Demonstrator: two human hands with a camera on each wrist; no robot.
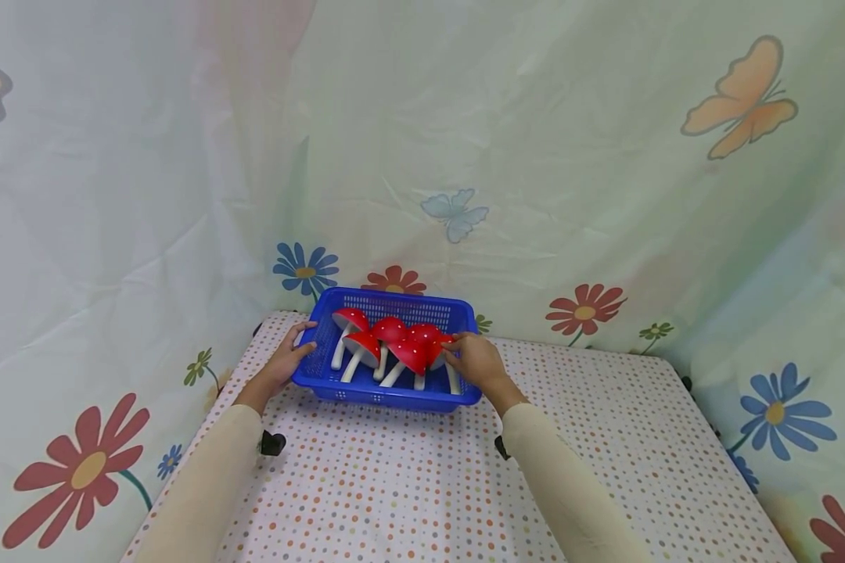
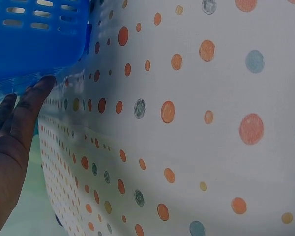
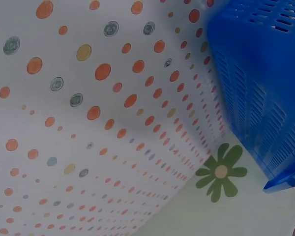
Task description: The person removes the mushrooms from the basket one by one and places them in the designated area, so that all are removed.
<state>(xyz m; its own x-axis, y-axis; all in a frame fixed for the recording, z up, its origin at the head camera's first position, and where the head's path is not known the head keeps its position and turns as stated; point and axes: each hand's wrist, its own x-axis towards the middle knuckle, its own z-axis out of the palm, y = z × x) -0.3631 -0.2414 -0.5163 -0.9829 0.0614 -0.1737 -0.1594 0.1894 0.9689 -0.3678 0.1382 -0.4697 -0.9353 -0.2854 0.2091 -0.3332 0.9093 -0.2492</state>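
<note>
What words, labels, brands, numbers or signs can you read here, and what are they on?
There are none to read. The blue basket and red-capped mushrooms show no lettering; the tablecloth bears only dots, and the backdrop only printed flowers and butterflies.

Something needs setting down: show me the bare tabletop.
Bare: the dotted tablecloth between the left sleeve and right sleeve, nearer than the blue basket; also between right sleeve and flowered curtain. Crowded: the basket's middle, packed with red-capped mushrooms.
</note>
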